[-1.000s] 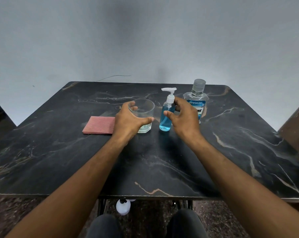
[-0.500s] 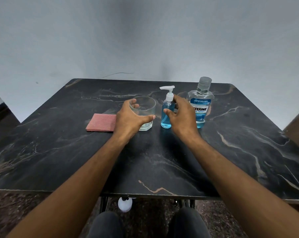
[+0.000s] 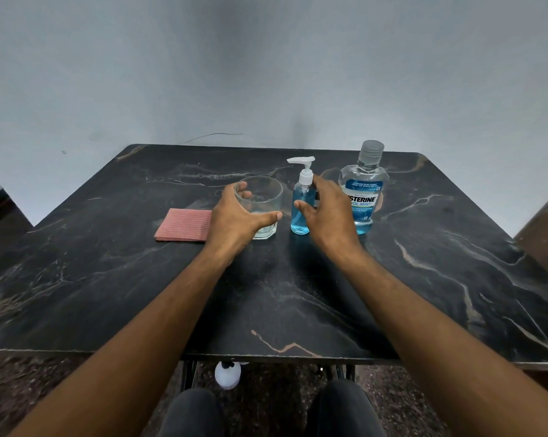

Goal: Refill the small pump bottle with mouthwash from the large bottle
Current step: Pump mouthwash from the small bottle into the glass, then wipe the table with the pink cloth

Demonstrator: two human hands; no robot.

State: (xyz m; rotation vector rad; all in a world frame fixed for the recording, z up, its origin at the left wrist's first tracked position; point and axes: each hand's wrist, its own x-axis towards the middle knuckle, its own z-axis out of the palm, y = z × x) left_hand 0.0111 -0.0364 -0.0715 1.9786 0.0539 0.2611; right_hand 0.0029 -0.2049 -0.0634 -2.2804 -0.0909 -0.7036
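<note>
Head view: left grip (image 3: pixel 234 222), fingers curled round a clear glass (image 3: pixel 261 209); right grip (image 3: pixel 327 212), thumb and fingers spread beside the small pump bottle (image 3: pixel 302 206), contact unclear. Large bottle (image 3: pixel 364 190) upright, capped, just right of it; pink cloth (image 3: pixel 184 224) left of glass, all on dark marble desk (image 3: pixel 297 294).

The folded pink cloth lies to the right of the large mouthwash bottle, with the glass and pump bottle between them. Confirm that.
Not right. The head view shows the pink cloth at the left end of the row, left of the mouthwash bottle. The glass and pump bottle do stand between them.
</note>
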